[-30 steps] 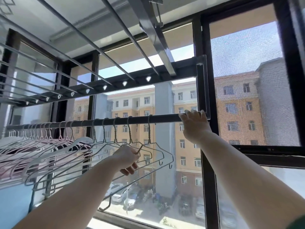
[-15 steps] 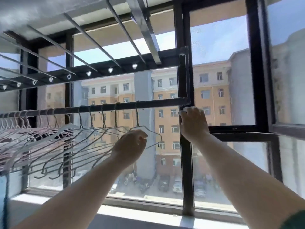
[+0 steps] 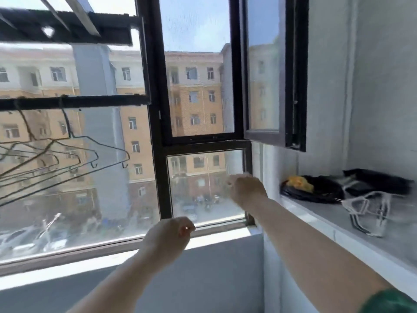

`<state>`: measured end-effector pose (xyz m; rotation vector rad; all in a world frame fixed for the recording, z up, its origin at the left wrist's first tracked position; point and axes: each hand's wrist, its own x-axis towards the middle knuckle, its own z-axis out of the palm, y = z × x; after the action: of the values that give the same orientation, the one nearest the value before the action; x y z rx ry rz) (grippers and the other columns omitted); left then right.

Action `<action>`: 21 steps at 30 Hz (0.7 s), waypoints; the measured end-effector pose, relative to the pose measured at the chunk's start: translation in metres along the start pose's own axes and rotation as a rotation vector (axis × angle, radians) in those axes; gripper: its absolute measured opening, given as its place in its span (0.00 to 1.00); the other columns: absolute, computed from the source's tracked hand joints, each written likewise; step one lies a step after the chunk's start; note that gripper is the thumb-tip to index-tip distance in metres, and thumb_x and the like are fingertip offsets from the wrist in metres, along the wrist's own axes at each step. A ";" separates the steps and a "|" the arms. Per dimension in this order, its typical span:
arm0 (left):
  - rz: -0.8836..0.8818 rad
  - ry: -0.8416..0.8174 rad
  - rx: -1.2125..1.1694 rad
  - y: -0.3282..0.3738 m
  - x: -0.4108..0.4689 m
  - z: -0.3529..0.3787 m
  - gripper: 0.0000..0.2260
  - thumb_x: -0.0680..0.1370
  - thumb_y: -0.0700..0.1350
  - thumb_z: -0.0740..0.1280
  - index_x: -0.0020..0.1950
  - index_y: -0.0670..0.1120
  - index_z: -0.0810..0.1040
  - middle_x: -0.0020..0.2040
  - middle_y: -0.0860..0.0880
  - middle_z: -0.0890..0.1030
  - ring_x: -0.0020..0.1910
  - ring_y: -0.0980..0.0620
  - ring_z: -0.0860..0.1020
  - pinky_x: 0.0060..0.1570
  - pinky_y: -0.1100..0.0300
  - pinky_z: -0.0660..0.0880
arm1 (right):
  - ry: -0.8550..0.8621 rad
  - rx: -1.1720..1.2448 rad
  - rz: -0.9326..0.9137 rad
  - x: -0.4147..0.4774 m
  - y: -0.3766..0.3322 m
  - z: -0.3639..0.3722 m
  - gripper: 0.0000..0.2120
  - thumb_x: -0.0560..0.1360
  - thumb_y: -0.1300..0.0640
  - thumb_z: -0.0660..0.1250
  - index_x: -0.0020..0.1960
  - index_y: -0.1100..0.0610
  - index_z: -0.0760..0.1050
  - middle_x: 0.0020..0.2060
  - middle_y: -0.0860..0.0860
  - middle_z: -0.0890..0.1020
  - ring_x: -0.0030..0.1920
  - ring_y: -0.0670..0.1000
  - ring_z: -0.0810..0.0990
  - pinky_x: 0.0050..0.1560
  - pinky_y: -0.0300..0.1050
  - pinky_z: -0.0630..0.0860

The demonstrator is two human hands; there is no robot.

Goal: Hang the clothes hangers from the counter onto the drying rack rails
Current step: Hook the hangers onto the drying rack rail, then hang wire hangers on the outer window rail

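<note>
Location: a narrow balcony space with pale grey walls and a dark-framed window looking out on apartment blocks and parked cars. A grey counter with a white front edge runs along the right wall. An open window sash projects inward above its near end.

Task items: a small pile of clothes hangers, pale with at least one dark one, lies flat on the counter, to the right of both hands and apart from them. The dark drying rack rail crosses the upper left, with the rack's upper beam above it. Several wire hangers hang from the rail by their hooks, up and to the left of the hands and well apart from them.

Hands: the left hand is raised in front of the window sill, fingers loosely curled with the thumb near the forefinger, and nothing in it. The right hand is higher, level with the lower pane and just left of the counter's end. Its fingers bend away from the camera and are blurred, so how far they close cannot be told. Nothing is seen in it. A green sleeve shows at the right arm.

Other items: a black coiled object with a yellow item on it sits at the counter's far end. A black flat object lies behind the pile.
</note>
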<state>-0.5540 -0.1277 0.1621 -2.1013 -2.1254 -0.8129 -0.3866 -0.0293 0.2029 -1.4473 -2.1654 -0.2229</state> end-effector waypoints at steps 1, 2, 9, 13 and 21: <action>-0.002 -0.024 -0.020 0.009 0.003 0.012 0.11 0.78 0.44 0.59 0.53 0.53 0.79 0.48 0.53 0.82 0.51 0.52 0.79 0.46 0.64 0.71 | -0.024 -0.006 0.025 -0.008 0.017 0.002 0.15 0.78 0.63 0.54 0.60 0.59 0.74 0.55 0.57 0.78 0.55 0.57 0.75 0.54 0.46 0.72; -0.004 -0.043 -0.047 0.020 0.007 0.023 0.10 0.78 0.44 0.59 0.52 0.53 0.79 0.45 0.53 0.82 0.50 0.52 0.80 0.44 0.63 0.71 | -0.039 -0.020 0.044 -0.015 0.035 0.004 0.15 0.77 0.63 0.54 0.60 0.59 0.74 0.55 0.57 0.78 0.56 0.57 0.75 0.54 0.46 0.72; 0.042 -0.145 -0.257 0.133 0.050 0.129 0.11 0.77 0.40 0.59 0.50 0.51 0.79 0.38 0.53 0.79 0.37 0.51 0.74 0.34 0.62 0.68 | -0.164 -0.126 0.259 -0.068 0.207 0.004 0.18 0.79 0.61 0.52 0.68 0.58 0.64 0.63 0.57 0.73 0.63 0.56 0.70 0.57 0.45 0.68; 0.040 -0.240 -0.331 0.204 0.068 0.197 0.12 0.77 0.40 0.58 0.42 0.56 0.75 0.34 0.59 0.75 0.35 0.53 0.74 0.29 0.65 0.66 | -0.217 -0.156 0.453 -0.117 0.320 0.008 0.10 0.78 0.62 0.53 0.58 0.54 0.66 0.62 0.56 0.73 0.62 0.56 0.71 0.50 0.45 0.67; 0.082 -0.445 -0.292 0.299 0.065 0.297 0.13 0.79 0.42 0.56 0.55 0.51 0.78 0.54 0.52 0.80 0.52 0.53 0.78 0.49 0.64 0.72 | -0.262 -0.286 0.729 -0.194 0.458 0.017 0.15 0.78 0.58 0.54 0.64 0.58 0.67 0.63 0.54 0.71 0.64 0.54 0.69 0.60 0.42 0.66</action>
<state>-0.1806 0.0308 0.0296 -2.7210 -2.2022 -0.7401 0.0760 0.0104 0.0233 -2.4339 -1.6788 -0.0769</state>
